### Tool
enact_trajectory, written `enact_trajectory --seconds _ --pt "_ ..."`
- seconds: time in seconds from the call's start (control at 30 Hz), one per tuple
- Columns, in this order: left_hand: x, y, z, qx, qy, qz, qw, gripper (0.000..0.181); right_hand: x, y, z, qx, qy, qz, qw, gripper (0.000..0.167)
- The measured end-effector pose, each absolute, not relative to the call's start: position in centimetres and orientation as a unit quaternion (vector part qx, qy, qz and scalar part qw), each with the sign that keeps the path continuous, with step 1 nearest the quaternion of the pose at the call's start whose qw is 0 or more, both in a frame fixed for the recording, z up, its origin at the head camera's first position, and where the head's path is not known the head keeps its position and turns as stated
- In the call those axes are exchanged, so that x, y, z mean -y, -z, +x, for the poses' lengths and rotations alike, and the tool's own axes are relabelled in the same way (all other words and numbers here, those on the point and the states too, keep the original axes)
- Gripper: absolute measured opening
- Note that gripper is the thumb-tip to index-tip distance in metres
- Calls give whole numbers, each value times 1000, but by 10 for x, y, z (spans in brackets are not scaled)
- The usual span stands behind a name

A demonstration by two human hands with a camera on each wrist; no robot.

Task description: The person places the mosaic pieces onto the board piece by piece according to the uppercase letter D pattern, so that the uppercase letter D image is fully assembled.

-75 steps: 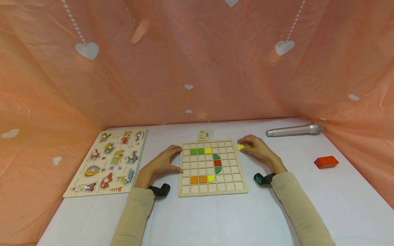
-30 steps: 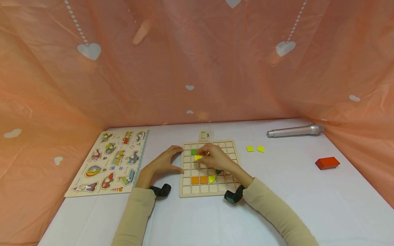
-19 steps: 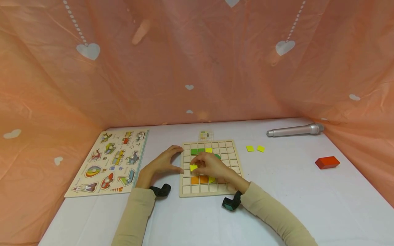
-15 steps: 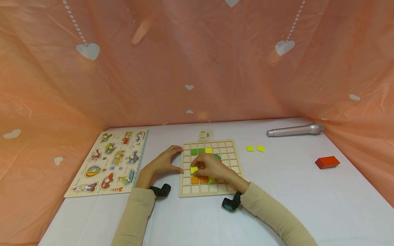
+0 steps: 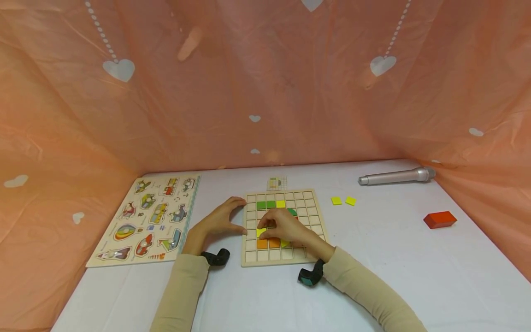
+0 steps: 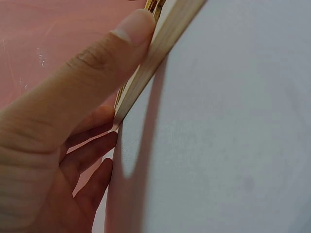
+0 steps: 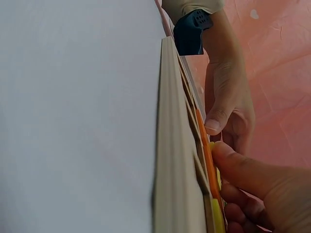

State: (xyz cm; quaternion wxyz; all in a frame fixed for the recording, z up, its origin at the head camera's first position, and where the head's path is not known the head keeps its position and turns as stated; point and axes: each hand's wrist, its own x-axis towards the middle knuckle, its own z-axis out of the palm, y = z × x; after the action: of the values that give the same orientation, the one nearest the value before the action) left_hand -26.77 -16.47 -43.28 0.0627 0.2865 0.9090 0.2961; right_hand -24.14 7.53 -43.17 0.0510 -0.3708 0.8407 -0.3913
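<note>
A wooden grid board [image 5: 250, 256] lies on the white table. My right hand [image 5: 284, 227] pinches a yellow square tile [image 5: 260, 232] over a left-hand cell, just above two orange tiles [image 5: 268, 243]. The right wrist view shows its thumb [image 7: 238, 162] close to the orange row. Along the board's left edge rests my left hand [image 5: 221, 219], thumb and fingers spread and touching the side. Two green tiles [image 5: 266, 204] and a yellow tile [image 5: 280, 204] sit in an upper row. A rounded green piece [image 5: 292, 211] shows to their right; the right hand partly covers other pieces.
Two loose yellow tiles [image 5: 343, 201] lie right of the board. A small pattern card [image 5: 276, 183] is behind it. A picture puzzle board [image 5: 137, 221] lies at left. At right are a silver microphone [image 5: 396, 176] and a red block [image 5: 440, 219].
My right hand has come from the loose yellow tiles to the board's left side with a yellow tile, then moved slightly nearer the orange tiles. My left hand has stayed put.
</note>
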Motion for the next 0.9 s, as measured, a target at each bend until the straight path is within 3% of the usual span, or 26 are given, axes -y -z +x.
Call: enact_trajectory --seconds 0.43,0.6,0.9 --pt "165 434 -268 -905 -298 299 52 88 -74 428 -240 -849 382 -360 60 12" --pt "165 433 -267 -904 -299 301 50 88 -76 426 -240 -848 387 -355 68 17" --pt "164 432 -267 -904 -297 303 49 88 -113 415 -261 -838 434 -331 2 29"
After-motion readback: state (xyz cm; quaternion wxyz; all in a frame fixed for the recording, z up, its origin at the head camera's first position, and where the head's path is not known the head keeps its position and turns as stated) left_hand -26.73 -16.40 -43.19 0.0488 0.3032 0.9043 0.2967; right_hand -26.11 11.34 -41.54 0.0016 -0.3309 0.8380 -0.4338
